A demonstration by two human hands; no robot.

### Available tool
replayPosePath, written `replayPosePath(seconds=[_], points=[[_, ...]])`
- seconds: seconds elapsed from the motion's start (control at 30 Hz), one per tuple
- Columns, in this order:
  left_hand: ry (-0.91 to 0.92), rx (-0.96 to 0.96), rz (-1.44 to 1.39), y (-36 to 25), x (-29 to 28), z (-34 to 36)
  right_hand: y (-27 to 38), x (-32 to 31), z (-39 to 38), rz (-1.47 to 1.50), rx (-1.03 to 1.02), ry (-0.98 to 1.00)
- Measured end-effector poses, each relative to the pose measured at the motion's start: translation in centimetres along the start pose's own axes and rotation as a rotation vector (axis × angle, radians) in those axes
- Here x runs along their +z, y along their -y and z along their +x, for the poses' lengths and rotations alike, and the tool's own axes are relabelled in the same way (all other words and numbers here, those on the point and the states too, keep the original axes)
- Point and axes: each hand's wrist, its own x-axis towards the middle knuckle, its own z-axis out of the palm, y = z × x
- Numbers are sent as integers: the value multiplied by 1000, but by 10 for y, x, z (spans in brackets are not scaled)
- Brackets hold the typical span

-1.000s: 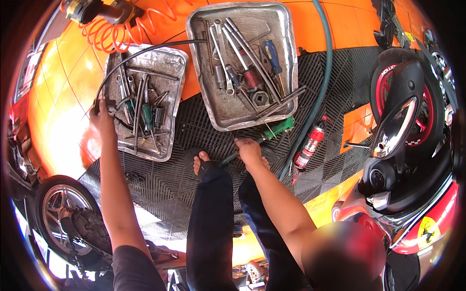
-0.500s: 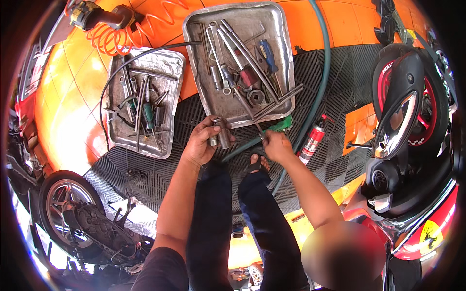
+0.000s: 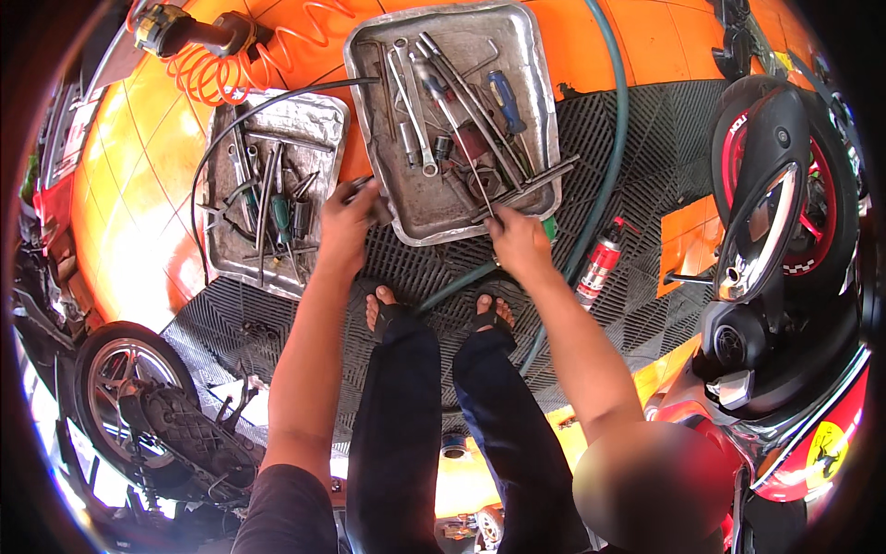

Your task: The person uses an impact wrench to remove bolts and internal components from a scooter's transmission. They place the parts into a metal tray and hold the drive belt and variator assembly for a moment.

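Note:
My left hand [image 3: 345, 226] is closed around metal cylindrical sockets [image 3: 379, 211], smeared by motion, in the gap between the two trays. My right hand [image 3: 519, 242] is at the near right edge of the large metal tray [image 3: 415, 218], closed on the near end of a long thin-shafted tool [image 3: 472, 166]. That tool slants away over the tray toward its upper part. In the tray lie a combination wrench [image 3: 411, 103], a blue-handled screwdriver [image 3: 507, 103], several long metal bars and a large socket [image 3: 483, 182].
A smaller metal tray [image 3: 275, 284] holding hand tools lies left. A cordless power tool [image 3: 198, 35] and coiled orange hose [image 3: 208, 78] are at the far left. Right are a green hose [image 3: 613, 129], a red spray can [image 3: 600, 265] and a motorcycle [image 3: 784, 231]. A wheel [image 3: 129, 379] stands lower left.
My left hand moved up and left with the sockets, away from my knees. My right hand moved slightly up, and the long tool slid farther over the tray.

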Motion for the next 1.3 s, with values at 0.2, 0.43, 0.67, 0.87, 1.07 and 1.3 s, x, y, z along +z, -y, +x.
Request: replayPosePath(seconds=[0.2,0.43,0.67,0.87,1.07,1.3], points=[[-105,291,728,27,35,29,1,-33,63,16,37,-374],[-405,446,623,15,42,22,-55,-60,147,511,358,-231],[-355,-172,-583,36,22,42,-25,-54,110,-56,317,-126],[-351,-103,-389,13,28,-80,-29,-109,-11,-7,107,-259],[-324,347,643,16,15,-286,2,-214,-156,-146,172,-196],[-639,-107,-494,-102,-1,-554,103,-334,-316,-193,-225,75]])
